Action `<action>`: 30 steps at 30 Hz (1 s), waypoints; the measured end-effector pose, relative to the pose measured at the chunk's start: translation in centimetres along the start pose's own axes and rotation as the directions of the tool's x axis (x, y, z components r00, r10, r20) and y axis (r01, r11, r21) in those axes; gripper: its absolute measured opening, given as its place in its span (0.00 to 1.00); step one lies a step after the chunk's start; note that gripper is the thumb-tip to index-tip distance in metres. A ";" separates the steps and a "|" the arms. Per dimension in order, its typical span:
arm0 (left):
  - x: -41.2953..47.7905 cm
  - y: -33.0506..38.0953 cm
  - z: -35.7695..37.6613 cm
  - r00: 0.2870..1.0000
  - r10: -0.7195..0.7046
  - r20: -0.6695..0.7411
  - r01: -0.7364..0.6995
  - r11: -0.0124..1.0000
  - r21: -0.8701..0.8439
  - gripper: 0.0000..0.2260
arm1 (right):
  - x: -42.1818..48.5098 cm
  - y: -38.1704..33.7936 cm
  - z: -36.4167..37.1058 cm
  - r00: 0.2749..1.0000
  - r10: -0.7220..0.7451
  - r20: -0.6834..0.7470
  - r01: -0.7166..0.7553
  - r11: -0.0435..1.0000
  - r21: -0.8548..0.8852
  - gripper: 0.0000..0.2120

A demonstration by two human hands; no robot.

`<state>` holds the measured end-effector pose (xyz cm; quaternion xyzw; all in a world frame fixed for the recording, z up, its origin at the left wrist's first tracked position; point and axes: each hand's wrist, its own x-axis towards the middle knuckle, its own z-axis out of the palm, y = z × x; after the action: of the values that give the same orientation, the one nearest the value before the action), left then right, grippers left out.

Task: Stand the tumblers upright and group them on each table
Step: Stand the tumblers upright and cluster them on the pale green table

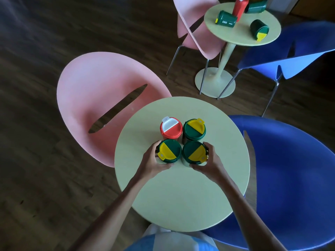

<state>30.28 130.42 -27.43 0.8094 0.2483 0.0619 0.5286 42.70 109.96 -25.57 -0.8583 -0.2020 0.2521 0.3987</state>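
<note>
Several tumblers stand upright in a tight square on the near round table. At the back are a red tumbler with a white flap and a green tumbler with a yellow flap. My left hand grips the front left green tumbler. My right hand grips the front right green tumbler. On the far table three green tumblers lie on their sides: one, another, a third. A red tumbler stands there upright.
A pink chair sits left of the near table and a blue chair right of it. Another pink chair and blue chair flank the far table. Dark wood floor all around.
</note>
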 end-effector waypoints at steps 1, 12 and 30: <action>0.0 0.0 0.0 1.000 0.001 0.001 -0.001 1.000 0.000 0.39 | 0.0 0.0 0.0 1.000 0.002 0.000 -0.002 1.000 0.003 0.43; -0.6 0.2 0.2 0.991 -0.044 -0.126 0.048 0.999 0.023 0.44 | 0.6 -0.7 -0.8 0.994 0.043 -0.103 -0.042 0.999 0.014 0.47; 7.5 3.7 0.2 0.992 0.042 -0.118 -0.018 0.980 0.196 0.36 | 9.1 -5.3 -2.4 0.998 0.057 0.031 -0.046 0.961 -0.274 0.40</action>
<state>38.11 132.56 -25.45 0.8556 0.2726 0.0947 0.4298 50.55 116.70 -22.57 -0.9049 -0.2200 0.2488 0.2660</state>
